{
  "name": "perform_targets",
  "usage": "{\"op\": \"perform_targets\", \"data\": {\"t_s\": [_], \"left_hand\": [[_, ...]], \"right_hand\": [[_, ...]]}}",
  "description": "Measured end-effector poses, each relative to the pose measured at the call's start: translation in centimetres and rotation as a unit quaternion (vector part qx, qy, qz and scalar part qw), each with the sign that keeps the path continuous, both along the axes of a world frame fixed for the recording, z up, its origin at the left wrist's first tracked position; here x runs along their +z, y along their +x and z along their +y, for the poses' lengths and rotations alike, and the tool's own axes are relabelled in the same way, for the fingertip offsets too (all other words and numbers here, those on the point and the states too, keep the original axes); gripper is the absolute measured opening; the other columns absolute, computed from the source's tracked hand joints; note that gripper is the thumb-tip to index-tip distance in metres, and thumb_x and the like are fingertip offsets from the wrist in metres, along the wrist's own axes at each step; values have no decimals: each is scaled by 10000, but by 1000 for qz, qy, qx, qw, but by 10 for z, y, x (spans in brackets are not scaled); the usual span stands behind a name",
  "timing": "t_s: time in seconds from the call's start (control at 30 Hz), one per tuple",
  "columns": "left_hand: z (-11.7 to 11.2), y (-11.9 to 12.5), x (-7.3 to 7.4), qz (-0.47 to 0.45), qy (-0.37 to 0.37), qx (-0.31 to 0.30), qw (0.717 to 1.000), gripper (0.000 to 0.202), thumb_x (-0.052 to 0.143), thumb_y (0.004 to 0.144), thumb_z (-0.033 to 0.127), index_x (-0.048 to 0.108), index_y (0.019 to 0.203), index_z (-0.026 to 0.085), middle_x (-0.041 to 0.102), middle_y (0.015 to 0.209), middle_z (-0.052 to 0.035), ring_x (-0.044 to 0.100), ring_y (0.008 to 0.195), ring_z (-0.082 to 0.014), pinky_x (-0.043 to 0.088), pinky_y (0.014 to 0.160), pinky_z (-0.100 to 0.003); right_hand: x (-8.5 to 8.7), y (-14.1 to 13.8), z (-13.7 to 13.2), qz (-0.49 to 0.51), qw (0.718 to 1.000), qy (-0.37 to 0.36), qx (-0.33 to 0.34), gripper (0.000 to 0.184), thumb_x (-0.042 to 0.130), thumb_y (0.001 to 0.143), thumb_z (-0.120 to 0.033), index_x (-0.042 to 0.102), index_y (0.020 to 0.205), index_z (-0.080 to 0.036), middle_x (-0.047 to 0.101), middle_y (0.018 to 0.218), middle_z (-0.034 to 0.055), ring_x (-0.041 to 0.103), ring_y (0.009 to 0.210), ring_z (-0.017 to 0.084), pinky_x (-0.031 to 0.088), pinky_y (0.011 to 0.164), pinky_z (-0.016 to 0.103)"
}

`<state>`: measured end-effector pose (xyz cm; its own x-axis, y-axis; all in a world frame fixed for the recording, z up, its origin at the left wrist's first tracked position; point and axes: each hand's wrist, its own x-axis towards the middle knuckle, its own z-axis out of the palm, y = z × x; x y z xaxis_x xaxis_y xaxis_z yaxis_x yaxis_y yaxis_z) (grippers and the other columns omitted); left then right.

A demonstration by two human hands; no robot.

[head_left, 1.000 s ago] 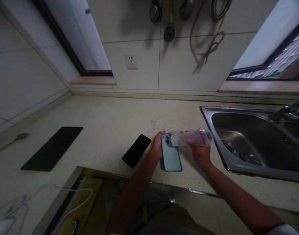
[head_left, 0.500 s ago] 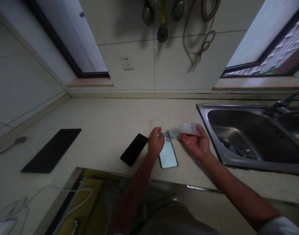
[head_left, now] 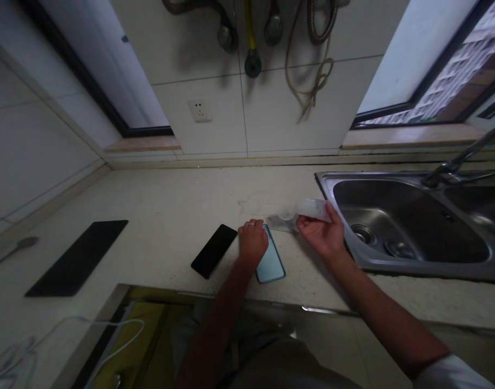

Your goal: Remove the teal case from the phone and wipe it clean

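My right hand (head_left: 323,233) is closed around a translucent, whitish plastic piece (head_left: 312,208), above the worktop beside the sink. A thin clear part with a round disc (head_left: 287,216) reaches left from it; its exact kind is unclear. My left hand (head_left: 253,242) has its fingers curled over the top end of a pale blue phone (head_left: 271,265) lying back up. The hand hides part of that phone's camera end, and what its fingers grip, if anything, is hidden. Just left of this hand lies a black phone (head_left: 214,251), dark face up.
A steel sink (head_left: 345,254) with a tap (head_left: 446,172) is on the right. To the left lie a black flat mat (head_left: 78,258) and a grey cable (head_left: 18,247). White cables (head_left: 20,351) sit at lower left. A socket (head_left: 199,111) and pipes are on the wall.
The view has shifted slightly. My left hand has turned, its fingers now curling over the pale blue phone's top. The clear part with the disc has tilted at my right hand.
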<state>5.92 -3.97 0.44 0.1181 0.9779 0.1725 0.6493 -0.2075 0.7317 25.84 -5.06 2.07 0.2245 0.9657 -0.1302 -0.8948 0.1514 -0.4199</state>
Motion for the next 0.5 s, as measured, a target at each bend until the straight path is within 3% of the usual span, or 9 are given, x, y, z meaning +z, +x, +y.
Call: {"op": "perform_targets", "data": {"t_s": [0.13,0.23,0.3,0.4,0.5], "left_hand": [[5,11,8,5,24,-50,998,191,564,867,217,645,1039,215,606,1206,-173,474,1209,-341,249,1113,-490],[14,25,8,-62,14,-128,990,173,763,743,282,660,874,236,612,1085,-148,443,1229,-367,238,1131,-490],[22,34,5,-110,-8,-156,982,206,821,655,195,626,707,235,586,898,-114,438,1231,-378,240,1133,-481],[31,41,4,-152,-24,-171,973,218,748,699,116,581,611,224,525,760,-83,470,1210,-371,273,1108,-463],[35,38,9,-192,-29,-158,968,165,700,757,158,605,640,225,583,829,-96,515,1147,-321,336,1079,-424]], "right_hand": [[1,6,1,6,1000,6,1,186,753,798,-366,656,905,-249,762,883,-16,711,807,178,605,628,320],[0,5,1,11,1000,1,7,183,755,793,-352,657,903,-245,763,883,-15,710,810,177,604,637,316],[-1,3,1,20,1000,-6,16,192,764,783,-344,656,906,-243,763,879,-21,706,794,168,601,640,307],[-1,1,1,38,999,-17,22,211,776,768,-334,657,920,-249,764,884,-34,701,793,157,598,649,294],[-1,3,2,26,1000,-5,16,206,772,776,-345,657,923,-257,764,889,-42,703,813,156,600,662,298]]}}
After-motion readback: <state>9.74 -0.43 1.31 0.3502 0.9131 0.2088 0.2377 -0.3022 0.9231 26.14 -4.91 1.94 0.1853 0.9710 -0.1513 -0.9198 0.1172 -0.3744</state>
